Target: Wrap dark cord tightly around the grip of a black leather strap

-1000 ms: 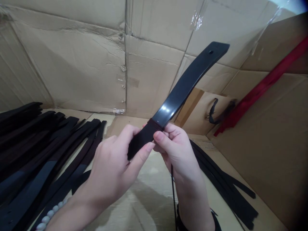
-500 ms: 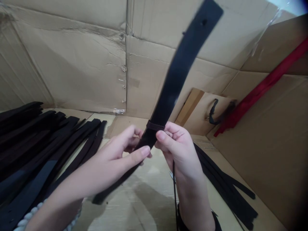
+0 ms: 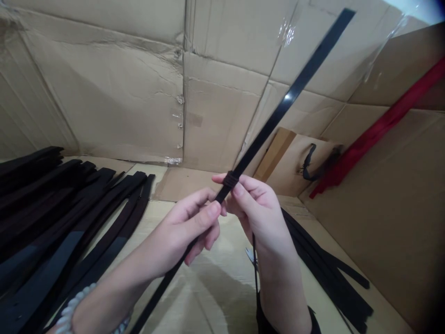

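Observation:
A long black strap runs slantwise across the middle, its upper end raised to the upper right and seen nearly edge-on. My left hand grips it lower down between thumb and fingers. Just above, my right hand pinches the strap where a dark cord is wrapped round it in several turns. From my right hand a thin length of this cord hangs down along the wrist. The strap's lower end leaves the view at the bottom.
Many dark straps lie piled on the left. More black straps lie to the right of my forearm. A small metal tool, partly hidden, rests by my right wrist. Cardboard walls surround the surface; a red strip hangs at right.
The strap has turned from showing its broad face to its narrow edge, its upper end swinging right. More cord turns show at my right hand. My left hand now wraps the strap more closely.

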A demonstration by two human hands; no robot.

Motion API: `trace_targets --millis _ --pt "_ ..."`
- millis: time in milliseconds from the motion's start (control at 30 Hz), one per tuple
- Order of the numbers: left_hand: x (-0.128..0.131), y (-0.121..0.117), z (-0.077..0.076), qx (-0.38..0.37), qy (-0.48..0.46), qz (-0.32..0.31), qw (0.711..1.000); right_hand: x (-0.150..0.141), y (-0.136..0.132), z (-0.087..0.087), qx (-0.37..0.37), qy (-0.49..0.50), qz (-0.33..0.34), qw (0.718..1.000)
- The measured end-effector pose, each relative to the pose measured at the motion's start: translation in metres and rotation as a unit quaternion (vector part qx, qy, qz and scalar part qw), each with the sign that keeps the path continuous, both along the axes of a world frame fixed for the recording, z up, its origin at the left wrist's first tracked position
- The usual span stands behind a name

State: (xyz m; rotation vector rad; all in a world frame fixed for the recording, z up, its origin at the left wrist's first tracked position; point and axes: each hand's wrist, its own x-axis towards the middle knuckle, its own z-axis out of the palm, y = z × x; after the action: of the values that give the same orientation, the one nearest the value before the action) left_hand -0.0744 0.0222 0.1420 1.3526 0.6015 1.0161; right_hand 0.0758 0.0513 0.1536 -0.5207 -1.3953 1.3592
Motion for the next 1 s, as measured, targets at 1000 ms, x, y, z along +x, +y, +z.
trace_targets --millis 1000 --pt "-0.003 -0.003 -0.007 0.410 0.252 0.369 0.796 -0.008 0.003 -0.005 -0.044 0.064 0.032 0.996"
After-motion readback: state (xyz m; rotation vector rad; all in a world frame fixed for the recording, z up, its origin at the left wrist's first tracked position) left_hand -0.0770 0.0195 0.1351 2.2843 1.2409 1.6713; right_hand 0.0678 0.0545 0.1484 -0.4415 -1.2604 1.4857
